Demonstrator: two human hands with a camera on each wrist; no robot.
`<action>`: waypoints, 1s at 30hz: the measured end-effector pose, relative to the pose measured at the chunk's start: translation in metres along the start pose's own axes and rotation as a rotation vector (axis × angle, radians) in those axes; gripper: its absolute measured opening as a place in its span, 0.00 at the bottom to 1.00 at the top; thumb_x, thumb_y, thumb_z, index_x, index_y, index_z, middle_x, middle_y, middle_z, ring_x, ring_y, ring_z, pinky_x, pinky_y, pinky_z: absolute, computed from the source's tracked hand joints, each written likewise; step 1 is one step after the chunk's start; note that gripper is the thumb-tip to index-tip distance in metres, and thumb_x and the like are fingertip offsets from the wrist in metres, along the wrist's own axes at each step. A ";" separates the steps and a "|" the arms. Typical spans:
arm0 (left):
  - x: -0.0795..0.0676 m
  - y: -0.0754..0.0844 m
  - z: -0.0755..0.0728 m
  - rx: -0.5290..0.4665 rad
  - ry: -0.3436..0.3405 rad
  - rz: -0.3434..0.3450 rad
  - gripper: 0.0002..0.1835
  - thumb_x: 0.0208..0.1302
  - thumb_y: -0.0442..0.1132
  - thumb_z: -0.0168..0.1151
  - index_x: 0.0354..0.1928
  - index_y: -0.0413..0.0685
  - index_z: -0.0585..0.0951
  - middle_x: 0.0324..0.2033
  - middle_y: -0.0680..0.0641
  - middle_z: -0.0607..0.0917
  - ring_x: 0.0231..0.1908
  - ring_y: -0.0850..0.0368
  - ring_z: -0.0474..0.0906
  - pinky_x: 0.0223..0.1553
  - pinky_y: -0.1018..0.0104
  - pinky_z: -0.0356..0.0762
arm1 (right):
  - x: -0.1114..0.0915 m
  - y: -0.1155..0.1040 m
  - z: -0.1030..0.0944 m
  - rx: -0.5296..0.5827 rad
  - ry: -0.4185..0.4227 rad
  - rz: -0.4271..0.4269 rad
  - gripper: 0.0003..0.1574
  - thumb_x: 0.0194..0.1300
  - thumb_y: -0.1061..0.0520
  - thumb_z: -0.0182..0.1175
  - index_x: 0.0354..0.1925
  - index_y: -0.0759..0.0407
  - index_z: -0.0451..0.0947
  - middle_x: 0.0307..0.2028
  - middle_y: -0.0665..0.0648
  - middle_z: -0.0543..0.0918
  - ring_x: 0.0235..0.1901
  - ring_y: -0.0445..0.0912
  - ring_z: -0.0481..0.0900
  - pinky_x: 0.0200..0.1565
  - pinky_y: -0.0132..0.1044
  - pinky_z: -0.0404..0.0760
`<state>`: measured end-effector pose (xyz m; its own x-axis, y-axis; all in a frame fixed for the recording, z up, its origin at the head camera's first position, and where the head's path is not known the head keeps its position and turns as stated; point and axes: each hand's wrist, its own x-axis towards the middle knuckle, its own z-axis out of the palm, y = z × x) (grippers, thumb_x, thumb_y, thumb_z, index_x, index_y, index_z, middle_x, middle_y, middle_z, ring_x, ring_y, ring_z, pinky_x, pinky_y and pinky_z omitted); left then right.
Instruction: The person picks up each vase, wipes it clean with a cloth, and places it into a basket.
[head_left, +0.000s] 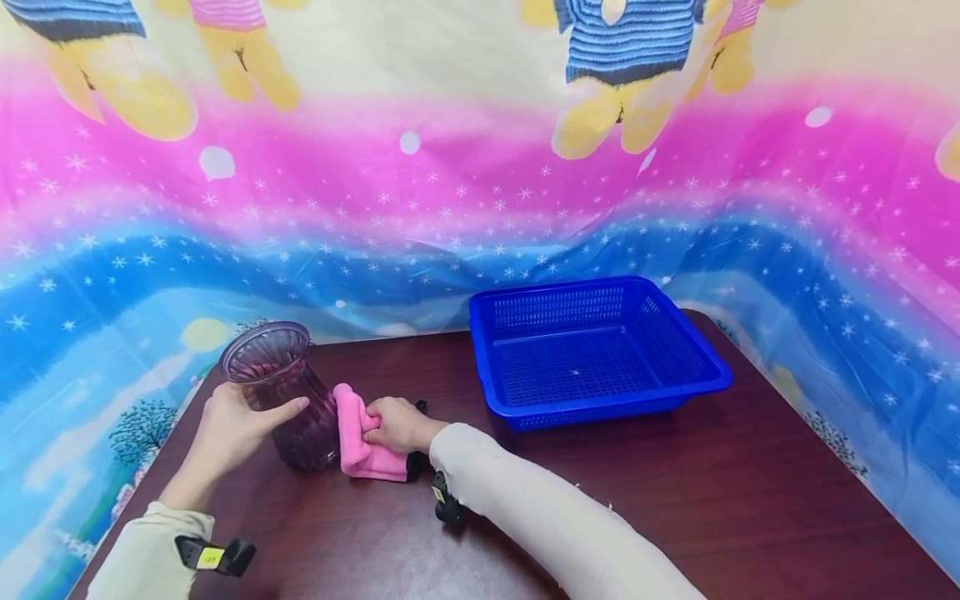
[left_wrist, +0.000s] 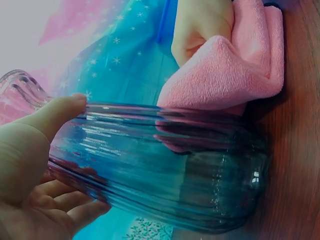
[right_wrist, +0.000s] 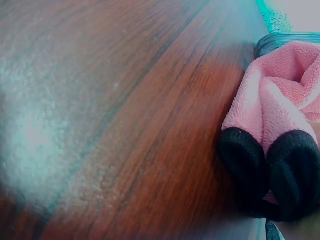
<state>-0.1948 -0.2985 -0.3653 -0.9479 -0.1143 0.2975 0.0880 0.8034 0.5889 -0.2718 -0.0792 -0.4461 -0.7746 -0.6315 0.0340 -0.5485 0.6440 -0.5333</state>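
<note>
Purple glass vase (head_left: 303, 427) on the left part of the counter (head_left: 675, 500), its base appearing to rest on the wood, its flared mouth turned up. Its long axis runs from base to mouth close to upright, leaning somewhat left in the head view; whether that lean is real or comes from the lens, I cannot tell. Leftmost, the left hand (head_left: 236, 423) has its grip spread wide round the vase just below the mouth: the thumb lies along the near side, and in the left wrist view the other fingers curve on the opposite side of the glass. Next to the right comes a pink cloth (head_left: 375, 461) with black edging, bunched in folds and seemingly touching the vase's right flank. The right hand (head_left: 402, 425) has a narrow grip, closed on that cloth, with most of the fingers hidden in it. The relation that matters runs across the upright axis: the left hand is the nearer one, directly on the upper glass, while the right sits to the vase's right, at about mid-height, with the cloth between its fingers and the glass. Farther right, well apart from both hands, a blue basket (head_left: 600, 403) rests on the counter.
</note>
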 end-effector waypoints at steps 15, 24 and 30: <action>-0.002 -0.002 -0.003 0.039 -0.019 -0.009 0.32 0.55 0.56 0.76 0.51 0.36 0.83 0.30 0.38 0.88 0.24 0.57 0.69 0.26 0.66 0.64 | -0.006 -0.003 -0.001 0.063 0.024 -0.003 0.11 0.63 0.55 0.71 0.44 0.54 0.84 0.32 0.48 0.80 0.34 0.39 0.73 0.37 0.26 0.70; -0.002 -0.005 -0.002 0.040 -0.025 -0.008 0.32 0.55 0.56 0.76 0.50 0.34 0.83 0.37 0.34 0.89 0.25 0.58 0.70 0.26 0.66 0.65 | -0.004 -0.003 0.002 0.112 0.039 0.012 0.11 0.62 0.57 0.71 0.43 0.55 0.84 0.25 0.47 0.73 0.30 0.40 0.70 0.34 0.26 0.67; 0.000 -0.005 0.000 0.031 -0.005 0.023 0.31 0.55 0.55 0.77 0.52 0.37 0.82 0.39 0.34 0.89 0.26 0.59 0.70 0.27 0.66 0.65 | -0.004 -0.002 0.000 0.149 0.050 0.031 0.07 0.62 0.57 0.71 0.38 0.55 0.83 0.22 0.47 0.70 0.28 0.40 0.69 0.33 0.26 0.67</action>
<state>-0.1958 -0.3024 -0.3683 -0.9472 -0.0931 0.3067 0.1000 0.8232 0.5588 -0.2675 -0.0782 -0.4448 -0.8075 -0.5873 0.0557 -0.4737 0.5893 -0.6545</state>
